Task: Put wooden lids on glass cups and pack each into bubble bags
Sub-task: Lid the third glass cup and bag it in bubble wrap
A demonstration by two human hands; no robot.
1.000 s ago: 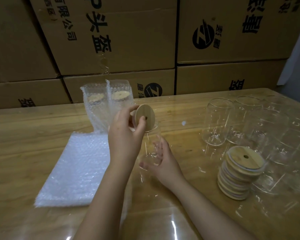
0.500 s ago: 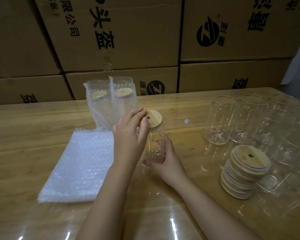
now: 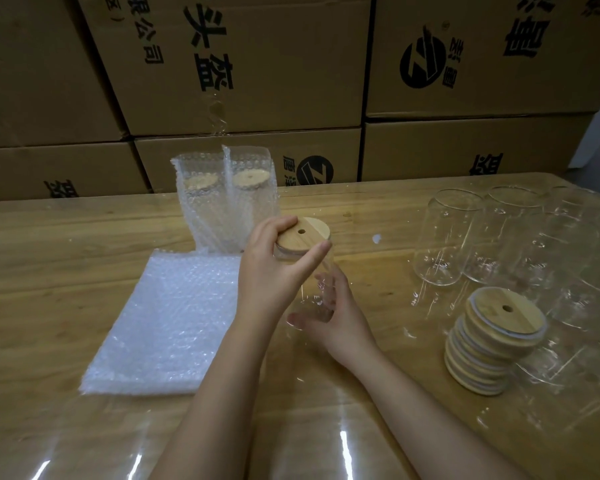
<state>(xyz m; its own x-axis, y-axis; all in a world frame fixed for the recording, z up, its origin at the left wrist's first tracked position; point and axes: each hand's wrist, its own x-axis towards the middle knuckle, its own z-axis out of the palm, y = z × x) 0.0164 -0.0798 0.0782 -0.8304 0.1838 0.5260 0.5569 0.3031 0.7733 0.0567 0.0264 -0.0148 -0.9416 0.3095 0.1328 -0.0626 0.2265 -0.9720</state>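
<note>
At frame centre the left hand (image 3: 274,268) pinches the wooden lid (image 3: 305,233), tilted a second ago and now flat on the glass cup (image 3: 314,282) gripped low by the right hand (image 3: 340,320); two bagged cups (image 3: 222,199) stand upper left, while bare cups (image 3: 465,237), stacked lids (image 3: 492,344) and bubble bags (image 3: 167,323) wait.

Dim, warm light falls from overhead. White glare streaks lie on the glossy light wooden table (image 3: 49,306), nearer the viewer than the left hand (image 3: 274,271) and right hand (image 3: 340,320). The clear glass cup (image 3: 322,270) they hold almost vanishes against the wood, while its round pale wooden lid (image 3: 303,235) shows sharp. Beyond the hands, brown cardboard cartons (image 3: 257,64) sit in shade, their edges bowed by the wide lens.
</note>
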